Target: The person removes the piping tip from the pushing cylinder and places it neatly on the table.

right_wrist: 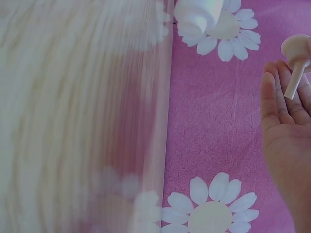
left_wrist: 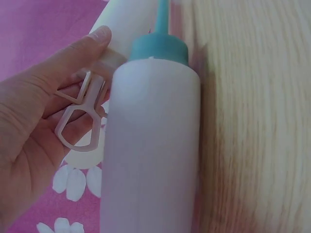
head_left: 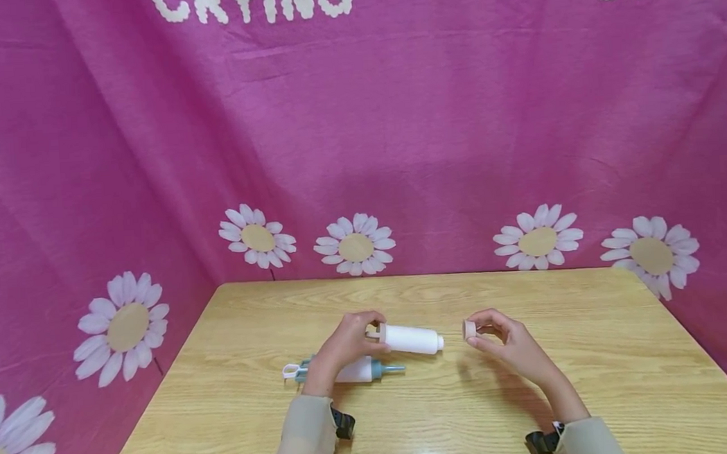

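Near the middle of the table, my left hand (head_left: 350, 339) grips a white plastic bottle (head_left: 410, 339) by its beige end. The bottle lies sideways in the air, its bare neck pointing right. A beige ring-shaped handle (left_wrist: 80, 124) sticks out from that end over the palm. My right hand (head_left: 513, 346) pinches a beige cap with a thin spout (right_wrist: 295, 53) between fingers and thumb. The cap is a short gap away from the bottle's neck, its spout toward the palm. Below the left hand lies a second white bottle (head_left: 355, 371) with a teal nozzle cap (left_wrist: 160, 47), partly hidden by that wrist.
The wooden table (head_left: 450, 416) stretches out on both sides of the hands. A pink cloth (head_left: 409, 148) with daisies hangs behind it and along the left and right sides.
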Action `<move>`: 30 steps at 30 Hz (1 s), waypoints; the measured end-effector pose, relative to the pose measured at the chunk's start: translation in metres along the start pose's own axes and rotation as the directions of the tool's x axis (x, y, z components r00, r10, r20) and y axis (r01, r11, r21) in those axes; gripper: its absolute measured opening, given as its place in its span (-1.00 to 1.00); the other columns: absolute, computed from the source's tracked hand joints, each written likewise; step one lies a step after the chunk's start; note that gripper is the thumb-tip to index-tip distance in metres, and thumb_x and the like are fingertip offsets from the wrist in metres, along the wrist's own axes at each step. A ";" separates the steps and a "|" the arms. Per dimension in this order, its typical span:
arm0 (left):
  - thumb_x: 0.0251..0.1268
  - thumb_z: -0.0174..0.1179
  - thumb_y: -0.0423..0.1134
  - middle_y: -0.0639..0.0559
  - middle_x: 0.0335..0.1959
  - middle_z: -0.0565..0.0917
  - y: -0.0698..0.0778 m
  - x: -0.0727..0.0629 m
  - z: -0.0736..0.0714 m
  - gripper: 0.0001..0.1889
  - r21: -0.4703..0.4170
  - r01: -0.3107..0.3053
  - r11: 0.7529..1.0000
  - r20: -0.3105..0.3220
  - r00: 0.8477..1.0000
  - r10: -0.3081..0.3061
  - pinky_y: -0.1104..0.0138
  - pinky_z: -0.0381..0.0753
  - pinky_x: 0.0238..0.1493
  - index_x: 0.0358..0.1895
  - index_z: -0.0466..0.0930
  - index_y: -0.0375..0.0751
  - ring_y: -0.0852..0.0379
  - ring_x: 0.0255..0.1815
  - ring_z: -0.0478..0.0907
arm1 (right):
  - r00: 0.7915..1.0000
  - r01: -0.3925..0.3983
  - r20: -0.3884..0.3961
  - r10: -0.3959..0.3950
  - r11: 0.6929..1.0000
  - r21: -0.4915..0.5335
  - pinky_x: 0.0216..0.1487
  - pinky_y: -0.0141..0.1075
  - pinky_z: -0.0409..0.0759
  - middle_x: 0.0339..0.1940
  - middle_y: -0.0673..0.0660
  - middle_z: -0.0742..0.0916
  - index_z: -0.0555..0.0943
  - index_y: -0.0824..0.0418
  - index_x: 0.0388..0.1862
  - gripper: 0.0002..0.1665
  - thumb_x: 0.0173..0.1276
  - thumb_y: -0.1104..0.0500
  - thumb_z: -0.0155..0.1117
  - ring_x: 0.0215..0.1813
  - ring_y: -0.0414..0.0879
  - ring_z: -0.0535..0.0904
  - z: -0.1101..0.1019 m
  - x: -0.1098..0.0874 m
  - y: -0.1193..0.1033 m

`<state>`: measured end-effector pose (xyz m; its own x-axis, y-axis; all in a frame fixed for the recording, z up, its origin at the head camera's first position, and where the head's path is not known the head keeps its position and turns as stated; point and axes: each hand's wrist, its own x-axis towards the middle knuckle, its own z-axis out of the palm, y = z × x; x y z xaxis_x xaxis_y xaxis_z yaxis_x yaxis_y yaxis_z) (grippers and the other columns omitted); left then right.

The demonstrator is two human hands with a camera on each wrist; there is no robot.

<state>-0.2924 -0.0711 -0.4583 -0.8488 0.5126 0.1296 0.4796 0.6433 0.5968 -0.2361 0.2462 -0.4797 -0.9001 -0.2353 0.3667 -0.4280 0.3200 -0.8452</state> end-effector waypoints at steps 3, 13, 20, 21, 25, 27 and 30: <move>0.03 0.49 -0.14 0.00 -0.08 0.70 -0.002 0.000 0.001 -0.55 0.001 0.007 1.000 0.018 1.000 -0.007 0.36 0.64 -0.05 0.01 0.61 -0.16 0.18 -0.14 0.55 | 1.000 0.005 0.000 -0.005 1.000 -0.007 0.08 -0.54 0.53 -0.09 -0.03 0.69 0.57 0.24 0.02 -0.73 0.35 0.27 0.30 -0.03 -0.42 0.55 0.000 0.000 0.000; 0.09 0.46 -0.21 -0.11 -0.01 0.67 -0.007 0.004 0.003 -0.53 -0.021 0.062 0.998 0.051 0.997 -0.061 0.32 0.68 -0.06 0.06 0.57 -0.29 0.15 -0.15 0.62 | 1.000 0.002 0.001 -0.002 1.000 0.002 0.07 -0.54 0.54 -0.10 -0.06 0.69 0.58 0.27 0.00 -0.74 0.34 0.28 0.30 -0.04 -0.43 0.56 0.001 0.000 0.001; 0.09 0.46 -0.22 -0.17 0.03 0.65 -0.011 0.005 0.005 -0.48 0.005 0.086 0.996 0.065 0.994 -0.087 0.25 0.67 -0.02 0.11 0.54 -0.37 0.09 -0.09 0.61 | 1.000 0.003 0.009 -0.003 1.000 0.012 0.09 -0.44 0.58 -0.12 -0.09 0.70 0.57 0.28 -0.01 -0.74 0.34 0.29 0.30 -0.05 -0.42 0.57 0.004 0.000 0.002; 0.09 0.46 -0.22 -0.18 0.02 0.65 -0.011 0.005 0.005 -0.48 0.008 0.084 0.996 0.064 0.994 -0.085 0.23 0.66 -0.02 0.10 0.55 -0.37 0.07 -0.08 0.60 | 1.000 0.006 0.008 -0.006 1.000 0.011 0.09 -0.44 0.59 -0.12 -0.07 0.70 0.57 0.28 0.00 -0.74 0.34 0.30 0.30 -0.05 -0.42 0.57 0.004 0.000 0.002; 0.08 0.46 -0.24 -0.19 0.01 0.66 -0.012 0.004 0.006 -0.48 0.004 0.078 0.997 0.064 0.995 -0.078 0.21 0.65 0.00 0.09 0.55 -0.39 0.02 -0.02 0.61 | 1.000 0.014 0.013 -0.015 1.000 0.016 0.08 -0.48 0.57 -0.13 -0.03 0.70 0.57 0.29 0.00 -0.74 0.34 0.30 0.29 -0.06 -0.40 0.58 0.005 0.001 0.002; 0.08 0.46 -0.25 -0.19 0.01 0.66 -0.013 0.003 0.007 -0.49 0.001 0.073 0.997 0.063 0.995 -0.073 0.21 0.65 0.00 0.08 0.55 -0.40 -0.01 -0.01 0.62 | 1.000 0.017 0.020 -0.017 1.000 0.019 0.08 -0.50 0.56 -0.13 -0.03 0.70 0.56 0.30 0.00 -0.74 0.34 0.30 0.28 -0.06 -0.38 0.58 0.005 0.001 0.002; 0.08 0.46 -0.25 -0.18 0.01 0.65 -0.013 0.003 0.007 -0.49 0.003 0.069 0.998 0.060 0.996 -0.069 0.20 0.66 0.00 0.08 0.54 -0.40 -0.03 0.01 0.62 | 0.999 0.013 0.029 -0.014 1.000 0.018 0.07 -0.51 0.56 -0.12 -0.05 0.70 0.56 0.29 0.00 -0.74 0.35 0.29 0.28 -0.05 -0.37 0.58 0.006 0.001 0.001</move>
<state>-0.2997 -0.0740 -0.4717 -0.8650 0.5001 0.0402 0.4205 0.6791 0.6016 -0.2367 0.2412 -0.4823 -0.8914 -0.2663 0.3667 -0.4382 0.3004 -0.8472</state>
